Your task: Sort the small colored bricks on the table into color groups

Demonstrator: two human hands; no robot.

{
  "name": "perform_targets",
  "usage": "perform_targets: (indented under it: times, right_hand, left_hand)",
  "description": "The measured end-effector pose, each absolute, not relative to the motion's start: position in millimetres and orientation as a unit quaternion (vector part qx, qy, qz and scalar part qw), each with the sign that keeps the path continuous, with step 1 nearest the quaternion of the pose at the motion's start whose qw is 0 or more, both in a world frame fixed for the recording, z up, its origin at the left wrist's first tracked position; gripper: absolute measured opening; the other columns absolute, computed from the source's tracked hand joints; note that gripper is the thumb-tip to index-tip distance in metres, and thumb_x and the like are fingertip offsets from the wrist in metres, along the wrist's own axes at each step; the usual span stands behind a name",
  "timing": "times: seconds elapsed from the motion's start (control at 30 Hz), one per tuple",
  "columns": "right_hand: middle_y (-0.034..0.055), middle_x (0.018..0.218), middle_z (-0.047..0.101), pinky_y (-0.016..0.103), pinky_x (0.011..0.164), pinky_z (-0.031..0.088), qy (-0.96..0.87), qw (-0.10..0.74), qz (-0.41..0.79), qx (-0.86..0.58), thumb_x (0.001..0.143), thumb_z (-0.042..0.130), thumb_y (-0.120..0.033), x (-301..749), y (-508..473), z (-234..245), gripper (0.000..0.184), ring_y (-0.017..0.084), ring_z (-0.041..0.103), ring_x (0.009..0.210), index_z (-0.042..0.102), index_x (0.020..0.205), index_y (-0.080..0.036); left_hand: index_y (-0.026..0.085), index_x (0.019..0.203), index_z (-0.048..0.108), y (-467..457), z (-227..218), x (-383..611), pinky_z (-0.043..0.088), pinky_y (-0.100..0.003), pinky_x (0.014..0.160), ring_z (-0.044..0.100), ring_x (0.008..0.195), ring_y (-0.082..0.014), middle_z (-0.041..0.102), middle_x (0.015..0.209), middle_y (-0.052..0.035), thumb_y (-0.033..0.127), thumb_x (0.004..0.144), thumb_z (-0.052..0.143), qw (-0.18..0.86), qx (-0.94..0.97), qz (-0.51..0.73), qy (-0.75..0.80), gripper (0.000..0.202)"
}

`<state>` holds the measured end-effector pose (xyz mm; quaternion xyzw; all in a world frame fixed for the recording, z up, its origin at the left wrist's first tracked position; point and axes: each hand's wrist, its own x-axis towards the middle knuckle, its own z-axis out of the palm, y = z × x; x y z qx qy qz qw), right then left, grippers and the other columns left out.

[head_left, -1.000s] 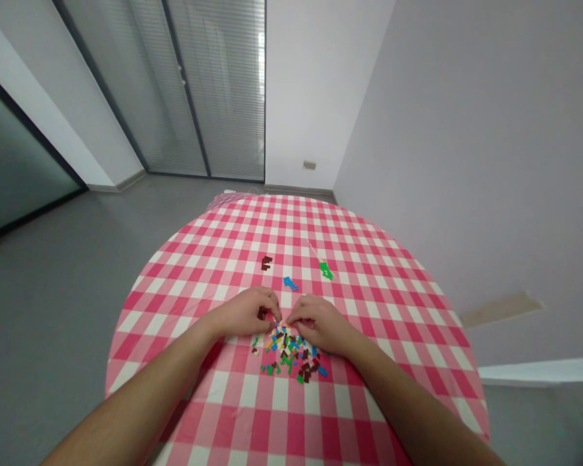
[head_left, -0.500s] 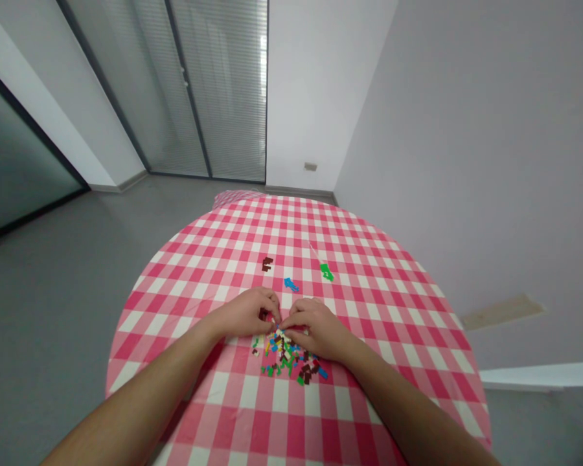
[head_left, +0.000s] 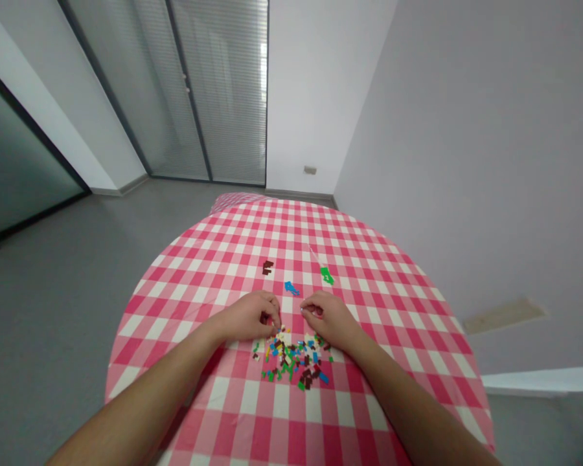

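A loose pile of small toy building bricks [head_left: 287, 360] in green, blue, brown, white and yellow lies in front of me. At its upper left edge my left hand [head_left: 253, 315] is closed in a pinch, its fingertips just above the bricks. What they hold, if anything, is too small to make out. My right hand [head_left: 332, 318] is pinched over the upper right side of the pile. A tiny pale speck shows at its fingertips, too small to name.
Beyond my hands lie a brown cluster [head_left: 267, 267], a blue cluster [head_left: 291, 288] and a green cluster [head_left: 326, 276] of bricks. A red-and-white checked cloth [head_left: 214, 414] covers the round table. A grey wall [head_left: 476, 162] stands at the right, glass doors [head_left: 223, 97] behind.
My right hand has moved away from my left, to the right, so the fingertips are now apart. More of the pile shows between them. My left hand has barely moved.
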<state>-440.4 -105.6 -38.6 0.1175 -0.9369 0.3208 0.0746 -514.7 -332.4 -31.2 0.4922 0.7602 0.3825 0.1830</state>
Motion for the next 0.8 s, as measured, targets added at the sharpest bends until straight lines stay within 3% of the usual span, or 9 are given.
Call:
perform_targets:
  times: [0.4, 0.67, 0.8]
  right_hand:
    - [0.0048, 0.077, 0.071, 0.026, 0.061, 0.047, -0.938, 0.046, 0.340, 0.053, 0.074, 0.065, -0.013, -438.3, -100.5, -32.7, 0.008, 0.017, 0.064, 0.069, 0.071, 0.077, -0.018]
    - [0.0040, 0.077, 0.069, 0.027, 0.065, 0.047, -0.939, 0.036, 0.322, 0.116, 0.073, 0.064, -0.012, -435.6, -90.9, -31.2, 0.009, 0.017, 0.063, 0.073, 0.070, 0.073, -0.018]
    - [0.0056, 0.081, 0.067, 0.029, 0.071, 0.049, -0.941, 0.053, 0.303, 0.141, 0.079, 0.062, -0.014, -436.0, -92.5, -34.9, 0.017, 0.019, 0.063, 0.078, 0.074, 0.090, -0.018]
  left_hand:
    - [0.020, 0.074, 0.074, -333.3, -31.0, -514.6, 0.047, -0.026, 0.069, 0.061, 0.077, -0.0146, 0.065, 0.080, -0.0025, 0.008, 0.071, 0.064, 0.189, 0.487, 0.395, 0.756, 0.016]
    - [0.019, 0.072, 0.072, -331.8, -28.9, -514.9, 0.047, -0.026, 0.070, 0.061, 0.077, -0.0149, 0.065, 0.078, -0.0027, 0.009, 0.071, 0.063, 0.191, 0.489, 0.392, 0.756, 0.013]
    - [0.019, 0.072, 0.072, -331.7, -28.6, -514.2, 0.047, -0.026, 0.069, 0.061, 0.076, -0.0146, 0.065, 0.079, -0.0028, 0.009, 0.071, 0.063, 0.188, 0.482, 0.396, 0.758, 0.014]
